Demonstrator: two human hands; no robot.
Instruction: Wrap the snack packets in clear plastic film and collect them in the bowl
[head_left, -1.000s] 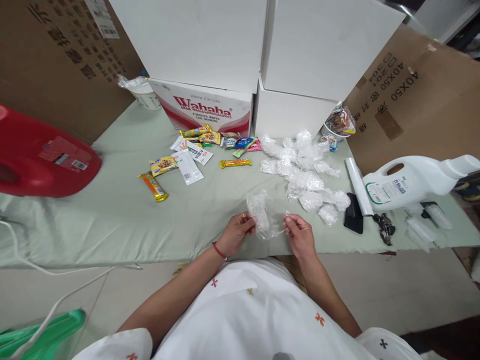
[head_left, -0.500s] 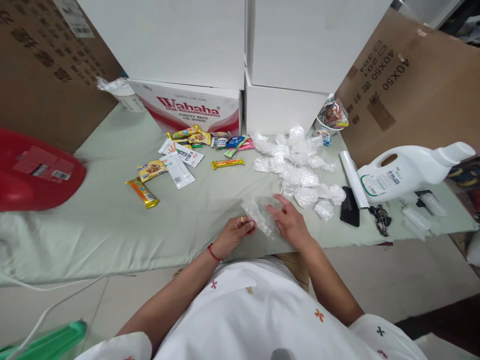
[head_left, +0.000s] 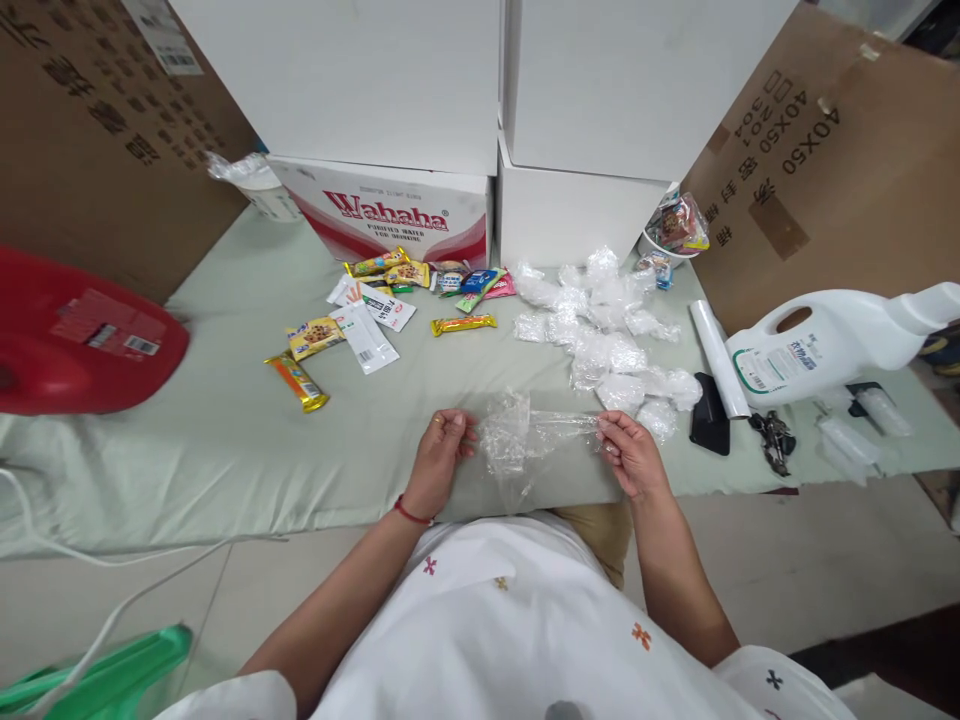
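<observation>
A crumpled clear plastic film (head_left: 510,440) spans the space between my two hands above the front of the cloth-covered table. My right hand (head_left: 631,455) pinches its right end, which is drawn into a narrow, taut strip. On the other side, my left hand (head_left: 441,455) is closed with its fingers curled at the film's left edge; the transparent part at the fingertips is hard to make out. Behind the film lies a spread of crumpled clear plastic bundles (head_left: 607,350), nearest to my right hand.
Snack packets (head_left: 315,338) and a yellow-orange bar (head_left: 463,325) lie left of the bundles. White boxes (head_left: 585,215) and a Wahaha carton (head_left: 397,215) stand behind. At right are a white roll (head_left: 718,360), a black phone-like object (head_left: 709,415) and a white jug (head_left: 817,345). A red container (head_left: 90,335) is left.
My hands have moved apart, the left one leftward and the right one rightward. The right fingers, spread before, now pinch the film, which is stretched wider. The view has shifted slightly.
</observation>
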